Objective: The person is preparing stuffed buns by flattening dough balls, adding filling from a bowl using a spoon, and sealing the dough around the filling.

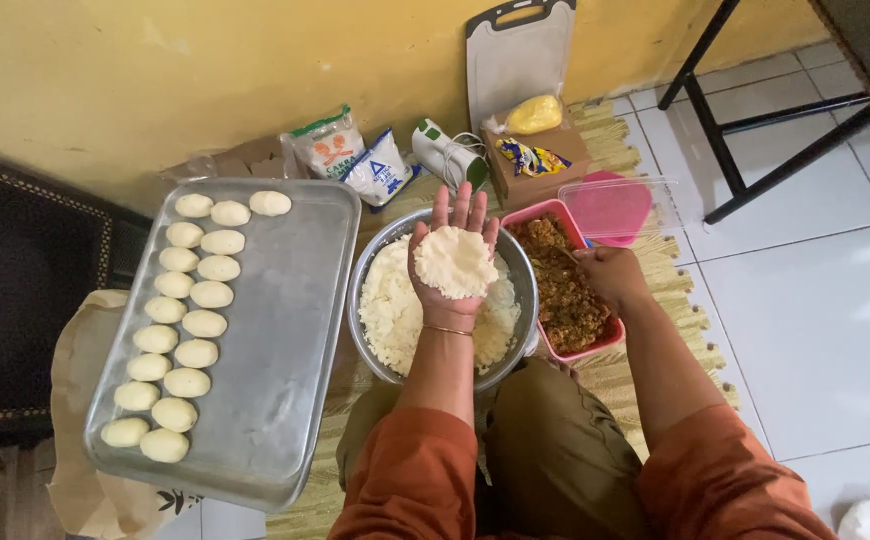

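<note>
My left hand point(452, 262) is held palm up over a metal bowl point(527, 290) of white dough point(391, 310). A flattened round of dough point(454, 262) lies on the palm. My right hand point(610, 276) reaches into a pink box point(540, 214) filled with brown minced filling point(562, 295) and appears to grip a utensil handle, mostly hidden by the fingers. To the left, a large metal tray point(285, 330) carries two rows of several smooth dough balls point(187, 335).
Against the yellow wall stand a grey cutting board point(515, 50), a cardboard box point(540, 165) with a yellow bag, two white bags point(350, 155) and a white appliance point(447, 152). A clear lid point(610, 205) lies beside the pink box. Black table legs point(745, 130) stand at right on white tiles.
</note>
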